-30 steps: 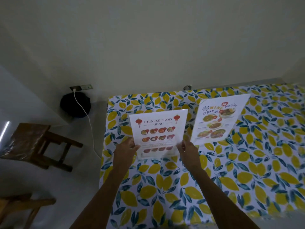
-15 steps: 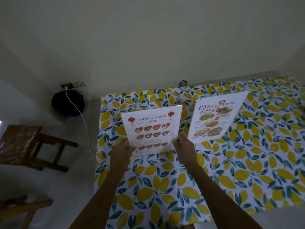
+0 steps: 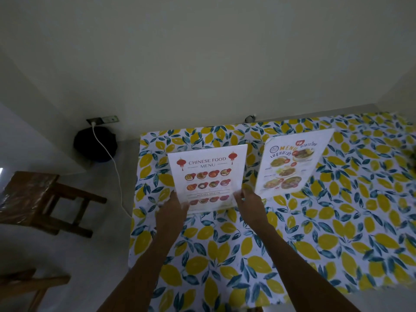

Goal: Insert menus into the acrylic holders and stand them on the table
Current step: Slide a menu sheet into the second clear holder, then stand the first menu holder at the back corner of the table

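The Chinese food menu [image 3: 208, 179] stands upright in its clear acrylic holder [image 3: 239, 200] at the far left part of the table [image 3: 337, 244], on the lemon-print cloth [image 3: 225, 255]. My left hand [image 3: 173, 212] is at its lower left corner and my right hand [image 3: 252, 204] at its lower right corner. My right fingertips [image 3: 239, 195] pinch the bottom edge of the sheet and holder there; my left fingers are blurred, so I cannot tell whether they grip the corner or only rest against it. The holder's foot looks to be on the cloth, though I cannot tell for certain from this angle.

To the right, just beside it and apart from my hands, the Thai menu [image 3: 292, 165] already stands on the table in a holder of its own, tilted a little.

By my reckoning the job is nearly finished: one menu is done, and this second one is in and about set. What is left is to square it up and let go. I see no loose menus or spare holders on the visible part of the table, so nothing more appears to be waiting, though the nearest edge is cut off.
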A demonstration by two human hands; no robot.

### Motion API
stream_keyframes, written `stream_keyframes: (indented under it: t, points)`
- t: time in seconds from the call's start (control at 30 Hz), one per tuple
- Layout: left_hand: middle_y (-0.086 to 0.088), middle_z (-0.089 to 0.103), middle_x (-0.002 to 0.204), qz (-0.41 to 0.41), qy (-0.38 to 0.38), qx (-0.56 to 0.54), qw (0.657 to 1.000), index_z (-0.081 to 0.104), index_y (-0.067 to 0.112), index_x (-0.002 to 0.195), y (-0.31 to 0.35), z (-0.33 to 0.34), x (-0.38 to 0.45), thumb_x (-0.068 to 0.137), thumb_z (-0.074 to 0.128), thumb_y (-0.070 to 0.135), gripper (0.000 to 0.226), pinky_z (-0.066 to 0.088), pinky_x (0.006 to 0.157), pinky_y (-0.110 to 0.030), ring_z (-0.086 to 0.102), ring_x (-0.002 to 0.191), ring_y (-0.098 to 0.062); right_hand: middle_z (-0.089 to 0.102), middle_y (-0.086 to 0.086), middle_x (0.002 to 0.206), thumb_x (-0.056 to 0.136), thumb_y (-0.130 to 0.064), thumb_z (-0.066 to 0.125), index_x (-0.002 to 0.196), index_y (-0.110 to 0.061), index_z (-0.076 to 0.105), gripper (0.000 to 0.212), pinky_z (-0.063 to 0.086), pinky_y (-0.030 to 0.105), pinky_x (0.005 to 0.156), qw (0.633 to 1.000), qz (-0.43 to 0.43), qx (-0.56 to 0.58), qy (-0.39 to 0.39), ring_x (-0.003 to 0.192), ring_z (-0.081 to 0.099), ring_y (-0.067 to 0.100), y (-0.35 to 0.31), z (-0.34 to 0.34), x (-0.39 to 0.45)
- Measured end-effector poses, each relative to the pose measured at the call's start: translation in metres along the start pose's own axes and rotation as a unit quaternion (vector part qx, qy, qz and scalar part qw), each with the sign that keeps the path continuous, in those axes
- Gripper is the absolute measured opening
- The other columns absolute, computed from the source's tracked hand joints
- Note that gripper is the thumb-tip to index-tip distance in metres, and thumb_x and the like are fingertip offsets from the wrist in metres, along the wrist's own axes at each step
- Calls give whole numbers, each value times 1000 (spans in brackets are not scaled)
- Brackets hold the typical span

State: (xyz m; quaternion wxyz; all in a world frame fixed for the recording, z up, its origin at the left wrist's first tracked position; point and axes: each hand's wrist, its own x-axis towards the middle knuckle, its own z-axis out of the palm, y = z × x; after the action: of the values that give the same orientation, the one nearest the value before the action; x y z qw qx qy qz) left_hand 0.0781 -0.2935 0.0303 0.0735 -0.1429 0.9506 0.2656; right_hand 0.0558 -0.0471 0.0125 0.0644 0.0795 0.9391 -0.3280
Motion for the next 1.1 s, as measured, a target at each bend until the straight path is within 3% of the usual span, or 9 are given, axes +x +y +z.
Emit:
stream_keyframes:
  t: [0.2,0.33,0.4,0.47,0.57,0.7,0.83,0.97,1.1]
  points:
    - [-8,68,115,-14,-24,218,975,44,9,132,0,18,-39,91,42,63,68,49,93,-44,68,98,-27,65,7,110,98,-45,42,117,-20,56,35,54,42,81,992,17,-126,-29,103,63,29,25,-29,-18]
    - [-10,69,81,68,-11,263,962,64,8,100,17,36,-52,77,66,64,60,51,68,-40,67,69,-30,62,6,118,97,-45,44,125,-23,53,36,53,43,84,983,40,-176,-19,109,60,28,51,-65,-29]
    - [-11,67,77,110,4,252,961,66,6,95,35,48,-56,74,69,62,59,52,63,-41,65,64,-31,60,7,121,98,-46,44,126,-23,52,38,53,44,85,979,43,-198,-16,112,58,30,63,-84,-31]
    - [-12,69,85,135,10,241,961,66,7,99,63,52,-60,76,68,62,60,52,67,-41,67,70,-31,59,8,124,98,-46,45,128,-22,52,40,53,45,86,974,47,-219,-10,115,56,31,73,-101,-33]
    - [-11,67,116,157,9,245,957,58,10,121,104,60,-62,87,50,64,64,49,87,-44,66,100,-30,58,8,127,99,-45,45,131,-20,51,41,51,45,86,967,55,-247,-4,118,54,32,87,-126,-34]
    - [-10,62,121,193,-18,227,954,50,12,127,153,72,-56,92,40,62,62,47,93,-43,60,110,-30,56,9,132,98,-45,47,134,-19,50,44,51,45,90,968,59,-243,11,121,53,31,106,-156,-25]
    - [-12,58,125,176,-39,181,967,42,9,133,195,89,-50,93,44,59,64,54,77,-42,61,107,-31,55,10,134,98,-46,47,136,-18,48,47,51,46,89,963,59,-262,14,122,52,32,132,-181,-7]
    - [-16,57,128,110,-50,163,979,22,-1,147,223,108,-37,95,41,58,80,56,76,-41,65,104,-30,55,12,129,96,-47,49,134,-16,46,50,51,47,85,965,49,-256,-6,120,51,34,161,-197,26]
    - [-18,62,122,22,-31,138,990,2,-5,151,243,124,-23,95,39,61,94,55,77,-38,66,101,-30,52,16,136,83,-52,68,154,-20,11,96,52,50,89,985,29,-164,-48,122,52,38,183,-201,70]
